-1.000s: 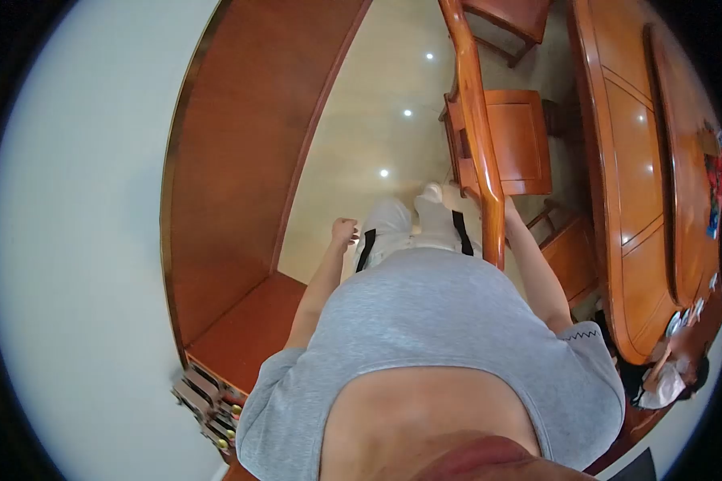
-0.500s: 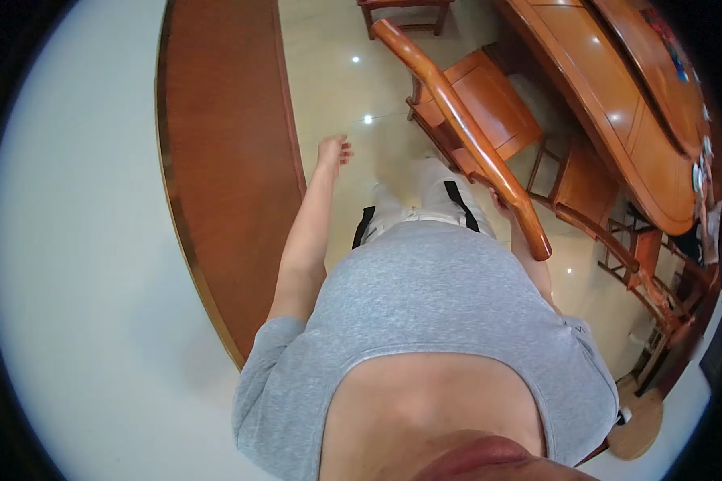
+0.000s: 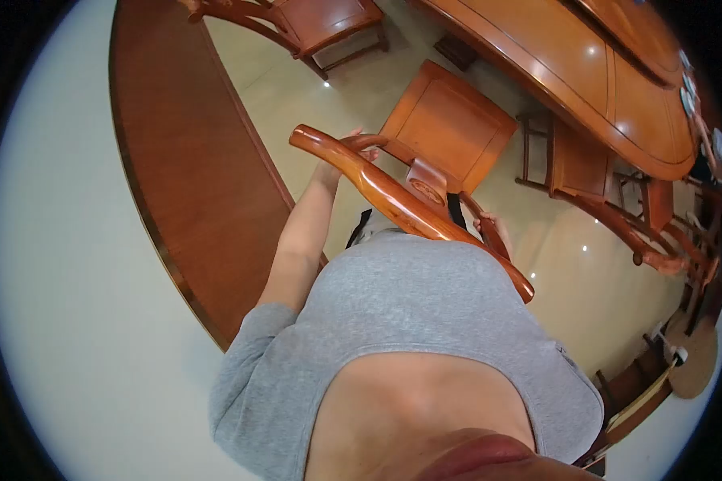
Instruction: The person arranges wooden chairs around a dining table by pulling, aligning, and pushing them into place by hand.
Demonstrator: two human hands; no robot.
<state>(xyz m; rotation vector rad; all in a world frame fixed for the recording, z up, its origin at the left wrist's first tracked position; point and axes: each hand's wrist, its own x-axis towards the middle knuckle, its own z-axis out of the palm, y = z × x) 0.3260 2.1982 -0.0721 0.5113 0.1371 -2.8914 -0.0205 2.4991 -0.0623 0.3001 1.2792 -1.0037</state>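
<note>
A reddish-brown wooden chair (image 3: 449, 120) is right in front of my body, its thick curved top rail crossing before my waist. My left hand (image 3: 369, 154) is closed around the chair's left side post, with fingers showing on both sides of it; the top rail hides part of this hand. On the other side, my right hand (image 3: 496, 231) wraps the right post below the rail. A carved back splat (image 3: 427, 183) stands between the two posts.
A long wooden table (image 3: 537, 60) runs along the upper right. Another chair (image 3: 329, 24) stands at the top, and several more stand at the right. A dark wooden panel (image 3: 176, 144) borders a white wall (image 3: 56, 240) on the left. The floor is shiny tile.
My left hand has gone from free beside the chair to closed on its left post. The chair has turned and come squarely in front of me; my right hand stays on it.
</note>
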